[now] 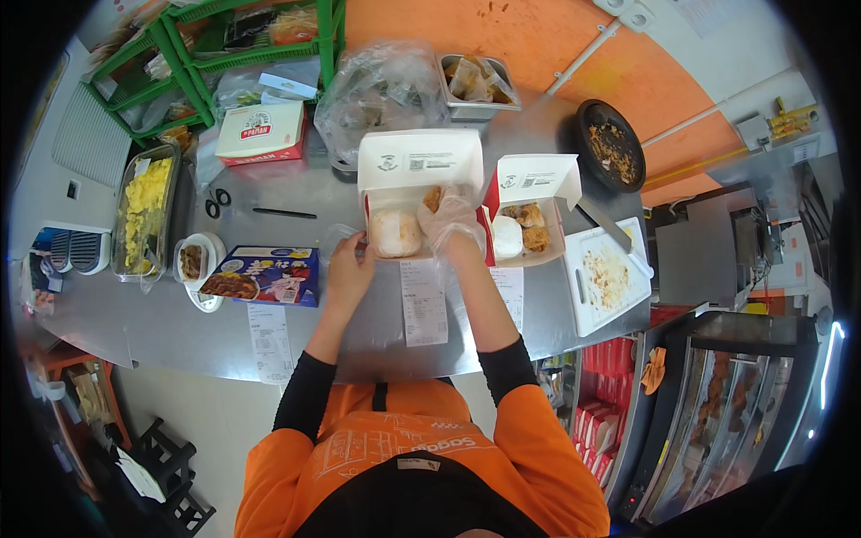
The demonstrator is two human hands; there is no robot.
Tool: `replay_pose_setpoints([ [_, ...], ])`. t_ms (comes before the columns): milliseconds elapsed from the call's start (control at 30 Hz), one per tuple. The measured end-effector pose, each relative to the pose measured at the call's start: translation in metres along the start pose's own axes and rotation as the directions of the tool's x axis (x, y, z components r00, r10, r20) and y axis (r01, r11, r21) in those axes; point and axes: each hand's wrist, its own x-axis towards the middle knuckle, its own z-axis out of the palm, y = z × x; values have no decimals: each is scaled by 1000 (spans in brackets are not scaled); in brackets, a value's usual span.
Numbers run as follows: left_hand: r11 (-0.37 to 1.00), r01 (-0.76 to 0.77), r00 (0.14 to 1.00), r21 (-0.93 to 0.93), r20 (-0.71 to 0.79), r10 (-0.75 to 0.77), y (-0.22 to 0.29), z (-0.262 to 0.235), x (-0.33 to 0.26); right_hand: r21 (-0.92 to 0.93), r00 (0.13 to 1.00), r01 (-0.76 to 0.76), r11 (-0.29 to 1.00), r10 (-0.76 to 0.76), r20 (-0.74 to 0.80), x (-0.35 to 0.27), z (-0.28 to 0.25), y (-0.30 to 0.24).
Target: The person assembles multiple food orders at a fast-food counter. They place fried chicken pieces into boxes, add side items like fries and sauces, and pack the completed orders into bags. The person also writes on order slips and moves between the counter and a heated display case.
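Observation:
In front of me stands an open takeaway box (420, 160), white inside with its lid raised. A round of rice in a paper wrap (395, 234) lies in its left part. My right hand (453, 222), in a clear plastic glove, reaches over the box's right side and grips a piece of fried chicken (433, 198) inside it. Bare, my left hand (348, 272) holds the box's front left corner with its fingertips. Right beside it, a second open box (531, 178) contains wrapped rice (507, 238) and fried chicken pieces (535, 238).
Paper receipts (423, 309) lie along the near edge. At left are a blue printed box (285, 276), scissors (217, 203), a black pen (284, 214) and a tub of yellow food (148, 206). A knife (604, 225) rests on the white cutting board (596, 296); behind stands a dark bowl (610, 143).

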Motion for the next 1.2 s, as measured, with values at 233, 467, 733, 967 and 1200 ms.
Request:
replay_pose_setpoints([
  [233,1000,-8,1000,4,27,8,8,-2,-1,-159,983,182,970,-174,63,-7,28,15],
  [467,994,-12,996,110,92,2,37,-30,-30,238,909,394,888,-415,43,-16,-11,52],
  [733,968,-246,804,49,569,176,41,-49,-99,681,972,69,729,104,-210,-93,-84,187],
  [967,803,-422,834,420,527,162,15,16,-126,254,878,-187,949,278,-391,-129,-71,284],
  [1200,758,-469,799,453,583,147,34,29,-118,182,917,-199,963,248,-311,-132,-82,302],
])
